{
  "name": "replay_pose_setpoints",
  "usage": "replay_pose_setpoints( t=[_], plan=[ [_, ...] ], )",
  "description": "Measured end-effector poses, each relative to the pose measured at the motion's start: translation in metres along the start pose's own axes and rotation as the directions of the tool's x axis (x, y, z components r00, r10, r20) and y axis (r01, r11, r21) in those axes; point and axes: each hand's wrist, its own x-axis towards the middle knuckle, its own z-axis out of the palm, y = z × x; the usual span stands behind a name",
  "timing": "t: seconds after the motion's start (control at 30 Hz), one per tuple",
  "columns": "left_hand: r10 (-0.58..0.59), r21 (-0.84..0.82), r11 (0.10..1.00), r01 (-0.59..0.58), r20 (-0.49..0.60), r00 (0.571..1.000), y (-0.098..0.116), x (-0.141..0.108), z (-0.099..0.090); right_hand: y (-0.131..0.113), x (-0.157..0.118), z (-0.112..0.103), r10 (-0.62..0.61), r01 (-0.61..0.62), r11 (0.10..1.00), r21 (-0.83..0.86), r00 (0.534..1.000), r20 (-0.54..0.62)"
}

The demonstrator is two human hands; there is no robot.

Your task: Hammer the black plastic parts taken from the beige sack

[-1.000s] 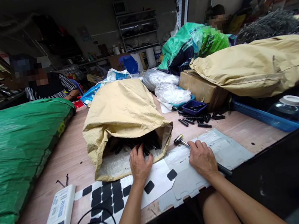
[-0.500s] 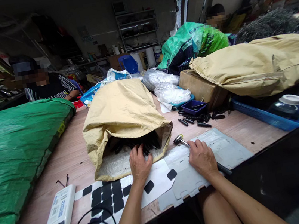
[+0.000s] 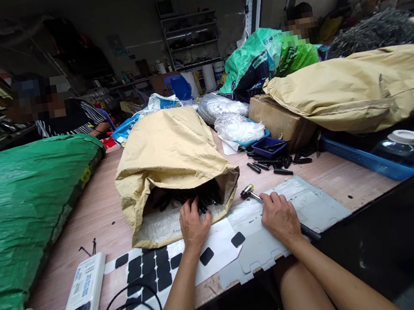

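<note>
A yellow-tan sack (image 3: 172, 147) lies on the table with its mouth toward me, and black tube-like pieces (image 3: 209, 195) show inside. My left hand (image 3: 194, 226) rests at that mouth, thumb apart, its fingers laid on the nearest black pieces; the fingertips are partly hidden. In my right hand (image 3: 279, 215) is a small hammer (image 3: 255, 195), gripped by the handle, its yellow-and-black head pointing away from me. The hammer lies over a grey sheet (image 3: 309, 201). Beside my left forearm is a white sheet bearing black rounded squares (image 3: 162, 264).
A white power bank (image 3: 83, 287) with a black cable lies at the left near a big green sack (image 3: 31, 214). Farther right are a small blue tray (image 3: 269, 148), loose black pieces, a cardboard box (image 3: 282, 119) and a blue bin (image 3: 384, 158). Two people sit across the table.
Both hands and the hammer keep nearly the same places. The whole view shifts slightly, and the person at the right back has turned the head a little.
</note>
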Motion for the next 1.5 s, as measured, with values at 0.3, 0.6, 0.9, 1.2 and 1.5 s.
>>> replay_pose_setpoints(
  t=[0.3,0.6,0.9,1.2,1.5],
  plan=[
    [-0.002,-0.009,1.000,0.002,0.000,1.000,-0.0010,0.0000,0.0010,-0.0001,-0.0002,-0.0001,0.005,-0.005,1.000,0.005,1.000,-0.006],
    [-0.003,-0.002,1.000,0.003,0.006,1.000,-0.0012,0.0007,-0.0001,-0.0007,-0.0004,0.0007,0.006,-0.006,1.000,0.005,1.000,-0.016],
    [-0.003,0.001,1.000,0.003,0.007,1.000,-0.0010,0.0007,-0.0001,-0.0005,0.0002,0.0009,0.009,-0.009,1.000,-0.001,1.000,-0.002],
    [-0.021,-0.018,1.000,0.021,0.013,1.000,0.0015,0.0006,-0.0020,-0.0004,0.0002,0.0004,0.004,-0.004,1.000,0.001,1.000,-0.002],
    [-0.015,-0.006,1.000,0.015,0.017,1.000,0.0022,0.0011,-0.0029,-0.0005,0.0004,0.0000,0.002,-0.002,1.000,-0.003,1.000,0.002]
  ],
)
